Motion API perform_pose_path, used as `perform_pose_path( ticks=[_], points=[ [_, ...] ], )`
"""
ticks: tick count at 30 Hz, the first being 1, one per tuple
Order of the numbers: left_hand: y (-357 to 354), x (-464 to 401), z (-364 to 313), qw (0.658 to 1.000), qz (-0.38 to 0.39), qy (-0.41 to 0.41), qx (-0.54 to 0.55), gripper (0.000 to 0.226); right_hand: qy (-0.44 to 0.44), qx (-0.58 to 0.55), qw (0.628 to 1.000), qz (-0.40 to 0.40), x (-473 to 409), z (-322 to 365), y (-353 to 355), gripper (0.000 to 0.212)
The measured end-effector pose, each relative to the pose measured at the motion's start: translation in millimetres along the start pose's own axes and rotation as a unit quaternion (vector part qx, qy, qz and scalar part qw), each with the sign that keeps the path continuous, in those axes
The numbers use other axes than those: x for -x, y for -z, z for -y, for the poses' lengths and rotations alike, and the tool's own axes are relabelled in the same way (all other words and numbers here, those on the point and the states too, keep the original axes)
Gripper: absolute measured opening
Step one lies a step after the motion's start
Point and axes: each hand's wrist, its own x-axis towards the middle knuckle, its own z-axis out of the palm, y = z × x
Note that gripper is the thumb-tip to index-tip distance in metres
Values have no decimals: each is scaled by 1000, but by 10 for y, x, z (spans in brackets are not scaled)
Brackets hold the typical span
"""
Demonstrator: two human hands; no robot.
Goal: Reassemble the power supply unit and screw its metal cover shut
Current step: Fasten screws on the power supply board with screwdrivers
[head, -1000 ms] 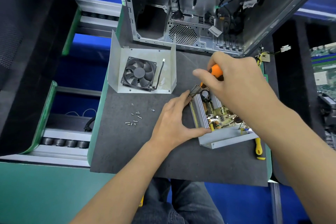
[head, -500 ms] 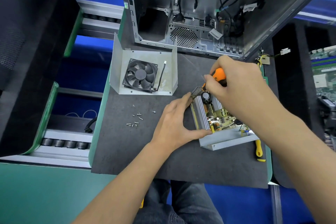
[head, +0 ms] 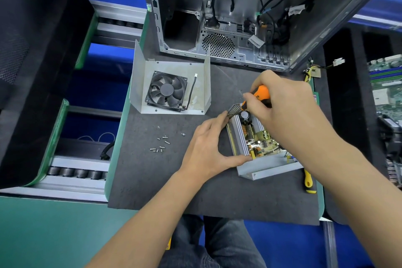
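Power supply base (head: 261, 150): right of centre on the counter (head: 152, 180), board exposed and fragile; hold its stiff metal walls.
Left hand (head: 206, 152): fingers curled bracing its left wall.
Right hand (head: 282, 102): grips orange screwdriver (head: 260, 92).
Metal cover (head: 169, 85): upper centre, light, sharp-edged.

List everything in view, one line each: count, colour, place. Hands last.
Power supply base: one, silver with yellow board, mat right.
Cover with fan: one, silver, black fan, mat's far left.
Loose screws: about ten, silver, mat, left of base.
Orange screwdriver: one, over base's far end.
Yellow-handled tool: one, mat's right edge.
Computer case: one, grey, open, behind mat.
Mat: one, dark grey.
Left hand: steadies base's left wall.
Right hand: grips orange screwdriver.
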Motion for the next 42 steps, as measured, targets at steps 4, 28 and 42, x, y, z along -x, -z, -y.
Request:
perform_pose_path(
  ticks=[4,28,42],
  points=[
    [6,8,-16,1000,5,0,-7,116,19,-18,1000,-16,26,29,-3,19],
    [-1,3,-16,1000,-2,0,-1,115,-52,-14,998,42,-56,-6,59,12],
    [-1,4,-6,1000,-8,-6,-7,113,-13,23,997,67,-87,16,85,33]
  ],
)
